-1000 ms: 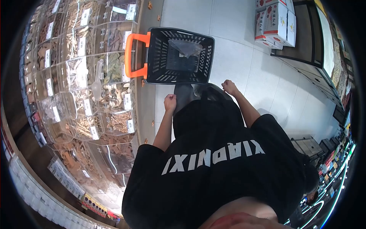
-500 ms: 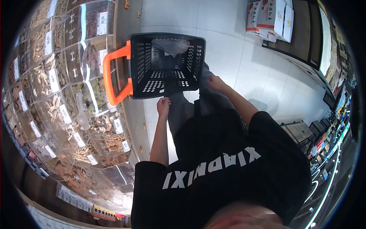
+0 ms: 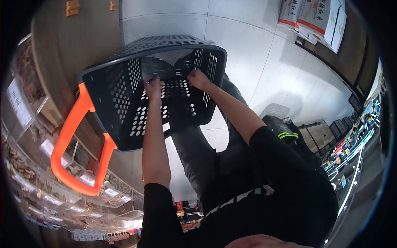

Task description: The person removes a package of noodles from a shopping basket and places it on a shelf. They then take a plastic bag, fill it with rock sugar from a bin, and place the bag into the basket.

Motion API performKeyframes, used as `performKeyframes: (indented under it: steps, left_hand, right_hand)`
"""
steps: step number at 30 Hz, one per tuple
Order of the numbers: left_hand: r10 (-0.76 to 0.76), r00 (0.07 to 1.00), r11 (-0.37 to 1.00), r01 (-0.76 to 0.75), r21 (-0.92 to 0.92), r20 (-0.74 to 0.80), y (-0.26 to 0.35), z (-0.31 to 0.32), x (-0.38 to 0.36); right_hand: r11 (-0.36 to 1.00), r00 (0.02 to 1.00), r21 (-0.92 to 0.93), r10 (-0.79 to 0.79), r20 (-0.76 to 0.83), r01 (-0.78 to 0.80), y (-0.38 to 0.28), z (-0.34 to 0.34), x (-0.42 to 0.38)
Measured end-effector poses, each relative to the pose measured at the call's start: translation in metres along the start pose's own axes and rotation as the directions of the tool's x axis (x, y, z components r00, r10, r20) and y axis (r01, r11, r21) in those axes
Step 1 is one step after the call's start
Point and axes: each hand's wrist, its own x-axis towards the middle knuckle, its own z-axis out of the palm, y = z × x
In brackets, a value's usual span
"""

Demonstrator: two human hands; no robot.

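Both my hands are inside a black perforated shopping basket (image 3: 120,95) with an orange handle (image 3: 66,140). A thin, see-through plastic bag (image 3: 161,62) lies against its far inner wall. At the bag's lower left edge, the fingers of my left hand (image 3: 154,87) are curled together and seem to pinch the plastic. Closed like a loose fist, my right hand (image 3: 199,79) is by the bag's right side; what its fingers hold is hidden. The basket tilts toward me, in front of my legs, its handle at the left.
Clear bins of dried goods (image 3: 31,103) with price tags line the left, behind a wooden ledge (image 3: 62,45). White and red cartons (image 3: 318,18) stand at the upper right, beside a dark-framed display (image 3: 355,53). Pale floor tiles (image 3: 244,41) run between them.
Both hands have moved from outside the basket's near side into it, to the bag. The basket looks larger and closer, and its handle sits lower left. The view has shifted.
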Motion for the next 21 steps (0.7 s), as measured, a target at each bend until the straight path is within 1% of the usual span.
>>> performKeyframes:
  steps: [1,2,3,4,5,6,8,9,10,12,13,15,17,18,19,20,21]
  left_hand:
    - [0.023,0.998,0.999,-0.021,0.039,-0.055,0.009,0.007,0.025]
    - [0.066,0.993,0.998,-0.066,0.011,-0.097,0.016,0.016,0.052]
    - [0.103,0.985,0.994,-0.105,-0.004,-0.14,0.02,0.018,0.077]
    - [0.183,0.977,0.977,-0.194,-0.09,-0.109,0.02,0.018,0.105]
    - [0.199,0.978,0.961,-0.208,-0.182,-0.067,0.018,0.014,0.128]
    - [0.214,0.977,0.938,-0.212,-0.273,-0.025,0.016,0.01,0.15]
    - [0.156,0.982,0.88,-0.09,-0.467,0.106,0.023,0.01,0.185]
    - [0.156,0.983,0.936,-0.117,-0.333,0.092,0.018,0.008,0.193]
    - [0.153,0.985,0.973,-0.135,-0.188,0.08,0.011,0.004,0.196]
    - [0.16,0.985,0.981,-0.166,0.102,0.06,0.001,-0.001,0.199]
    - [0.17,0.984,0.954,-0.178,0.242,0.052,0.002,-0.003,0.195]
    - [0.2,0.978,0.844,-0.199,0.498,0.053,0.017,-0.002,0.181]
    - [0.196,0.966,0.925,-0.24,0.294,0.172,0.049,0.005,0.12]
    - [0.304,0.93,0.922,-0.341,0.183,0.206,0.047,0.005,0.103]
    - [0.201,0.955,0.959,-0.237,0.155,0.218,0.046,0.003,0.088]
    - [0.172,0.958,0.958,-0.217,0.186,0.23,0.03,-0.004,0.086]
    - [0.179,0.965,0.967,-0.209,0.148,0.193,0.035,-0.005,0.06]
  right_hand:
    - [1.0,1.0,0.015,0.011,-0.014,-0.011,0.009,0.007,0.024]
    - [0.999,0.999,0.027,0.018,-0.029,-0.017,0.015,0.01,0.05]
    - [0.999,0.999,-0.006,0.033,0.027,-0.032,0.012,0.01,0.066]
    - [0.978,0.996,0.194,0.086,-0.016,-0.081,0.0,0.01,0.074]
    - [0.913,0.988,0.389,0.152,-0.04,-0.125,-0.017,0.012,0.076]
    - [0.809,0.974,0.568,0.222,-0.052,-0.154,-0.022,0.017,0.081]
    - [0.713,0.991,0.694,0.137,0.006,-0.103,-0.008,0.024,0.12]
    - [0.617,0.981,0.783,0.188,-0.048,-0.08,0.008,0.04,0.15]
    - [0.484,0.977,0.874,0.204,-0.067,-0.041,0.01,0.042,0.157]
    - [0.335,0.979,0.941,0.177,-0.106,0.041,0.008,0.04,0.162]
    - [0.397,0.982,0.918,0.175,-0.07,-0.005,0.015,0.038,0.16]
    - [0.516,0.986,0.853,0.169,-0.014,-0.076,0.018,0.027,0.15]
    - [0.532,0.989,0.842,0.147,0.013,-0.09,0.007,0.029,0.128]
    - [0.539,0.991,0.837,0.133,0.023,-0.092,0.0,0.029,0.121]
    - [0.575,0.994,0.816,0.113,-0.001,-0.065,-0.005,0.027,0.115]
    - [0.603,0.994,0.796,0.105,-0.015,-0.052,-0.006,0.027,0.1]
    - [0.632,0.995,0.774,0.095,-0.031,-0.036,-0.008,0.026,0.084]
